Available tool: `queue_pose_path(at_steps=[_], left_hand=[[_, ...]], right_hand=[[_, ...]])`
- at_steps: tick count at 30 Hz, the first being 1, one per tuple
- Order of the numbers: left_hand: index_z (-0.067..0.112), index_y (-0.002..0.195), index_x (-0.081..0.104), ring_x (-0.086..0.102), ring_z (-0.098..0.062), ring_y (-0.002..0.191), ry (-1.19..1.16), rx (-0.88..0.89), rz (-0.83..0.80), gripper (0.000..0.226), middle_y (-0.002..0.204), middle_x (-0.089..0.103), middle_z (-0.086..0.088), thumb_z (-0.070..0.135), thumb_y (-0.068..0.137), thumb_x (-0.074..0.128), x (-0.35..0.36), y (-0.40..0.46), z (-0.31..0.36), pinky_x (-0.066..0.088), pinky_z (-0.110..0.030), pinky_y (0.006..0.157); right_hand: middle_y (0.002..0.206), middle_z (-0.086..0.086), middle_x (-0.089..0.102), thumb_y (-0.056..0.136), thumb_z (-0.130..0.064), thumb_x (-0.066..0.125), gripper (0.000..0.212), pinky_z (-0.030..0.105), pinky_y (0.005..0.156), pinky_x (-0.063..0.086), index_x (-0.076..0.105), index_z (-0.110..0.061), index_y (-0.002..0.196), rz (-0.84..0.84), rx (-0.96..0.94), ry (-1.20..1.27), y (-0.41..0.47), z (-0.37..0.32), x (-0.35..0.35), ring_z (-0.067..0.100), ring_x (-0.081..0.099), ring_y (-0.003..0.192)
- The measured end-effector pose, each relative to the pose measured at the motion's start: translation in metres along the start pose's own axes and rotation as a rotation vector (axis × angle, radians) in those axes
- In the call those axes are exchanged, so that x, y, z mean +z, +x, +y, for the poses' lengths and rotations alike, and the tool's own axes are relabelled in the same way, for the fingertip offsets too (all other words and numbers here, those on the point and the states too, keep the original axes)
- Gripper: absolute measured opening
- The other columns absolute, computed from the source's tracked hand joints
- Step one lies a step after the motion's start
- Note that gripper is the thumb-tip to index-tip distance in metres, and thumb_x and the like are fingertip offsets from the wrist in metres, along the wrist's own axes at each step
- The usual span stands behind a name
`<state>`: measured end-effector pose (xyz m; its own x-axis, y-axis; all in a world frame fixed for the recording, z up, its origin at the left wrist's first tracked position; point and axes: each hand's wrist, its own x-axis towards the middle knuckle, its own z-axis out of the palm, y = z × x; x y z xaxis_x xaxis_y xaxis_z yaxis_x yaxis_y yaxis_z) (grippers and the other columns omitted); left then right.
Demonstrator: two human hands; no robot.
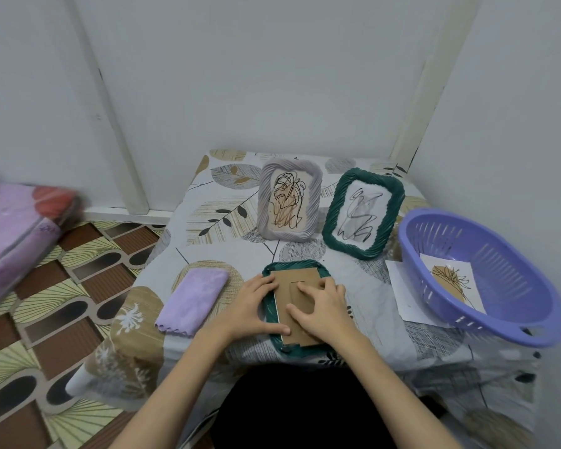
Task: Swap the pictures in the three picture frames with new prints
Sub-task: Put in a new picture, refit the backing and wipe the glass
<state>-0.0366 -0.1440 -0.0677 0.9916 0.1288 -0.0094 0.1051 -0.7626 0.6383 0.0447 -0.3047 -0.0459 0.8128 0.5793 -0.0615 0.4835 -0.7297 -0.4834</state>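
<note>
**Third frame face down, both hands on its backing board**

I see the green frame (294, 306) lying face down at the near edge of the bench (363, 286), right in front of me, with its brown cardboard backing board (300, 288) turned up. Face down is the sensible way to have it: the back is where the picture goes in and out. My left hand (256, 307) rests on the frame's left rim, fingers (266, 281) fairly straight and flat, thumb along the lower edge, which I judge steadies it. My right hand (321, 306) lies on the board, fingers loosely bent and pressing down; neither hand is wrapped round anything. Whether the board is being seated or worked loose, I cannot tell.

Behind it stand the grey frame (289, 199) and a second green frame (363, 213), side by side, upright and leaning back, each showing a scribbled line drawing.

To the right a purple basket (512, 325) holds one print (450, 280), probably kept there to stay apart from the others. A white sheet (399, 286) sticks out from under the basket. A folded lilac cloth (191, 299) lies left of the frame, handy for wiping glass, I'd guess.

I can read no brand, label or writing anywhere.
</note>
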Motion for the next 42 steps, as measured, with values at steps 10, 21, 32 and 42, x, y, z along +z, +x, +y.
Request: queue_pose_path(at_steps=[10,21,32,42], left_hand=[[0.013,0.143,0.031,0.010,-0.014,0.144,0.025,-0.068,-0.076,0.142,0.155,0.018,0.001,0.101,0.031,0.027,-0.012,0.007,0.009,0.009,-0.032,0.117],[0.010,0.146,0.019,-0.005,-0.014,0.144,-0.015,-0.130,-0.105,0.108,0.157,0.005,0.003,0.054,0.064,0.075,0.001,0.003,0.025,0.007,-0.036,0.118],[0.019,0.147,0.016,-0.014,-0.013,0.143,-0.062,-0.125,-0.159,0.102,0.157,-0.005,0.005,0.043,0.069,0.077,0.009,-0.001,0.021,0.001,-0.036,0.118],[0.019,0.148,0.016,-0.014,-0.010,0.143,-0.101,-0.129,-0.125,0.103,0.157,-0.004,0.007,0.044,0.068,0.077,0.012,-0.004,0.023,0.001,-0.037,0.119]], right_hand=[[0.118,-0.002,0.058,0.084,-0.004,0.063,0.035,0.014,0.077,0.044,0.065,-0.026,0.111,-0.165,-0.069,0.315,-0.012,0.066,-0.055,0.014,0.055,0.088],[0.114,0.005,0.055,0.072,0.017,0.063,0.040,0.008,0.059,0.043,0.067,-0.006,0.105,0.039,-0.020,0.518,-0.036,0.077,-0.014,-0.006,0.051,0.059],[0.125,0.005,0.047,0.070,-0.011,0.079,0.039,-0.001,0.086,0.034,0.069,-0.012,0.108,0.049,-0.143,0.352,-0.057,0.076,-0.009,0.006,0.046,0.112],[0.113,0.008,0.058,0.066,-0.028,0.074,0.028,-0.004,0.085,0.033,0.076,-0.013,0.090,0.190,-0.144,0.331,-0.062,0.075,0.002,0.020,0.059,0.092]])
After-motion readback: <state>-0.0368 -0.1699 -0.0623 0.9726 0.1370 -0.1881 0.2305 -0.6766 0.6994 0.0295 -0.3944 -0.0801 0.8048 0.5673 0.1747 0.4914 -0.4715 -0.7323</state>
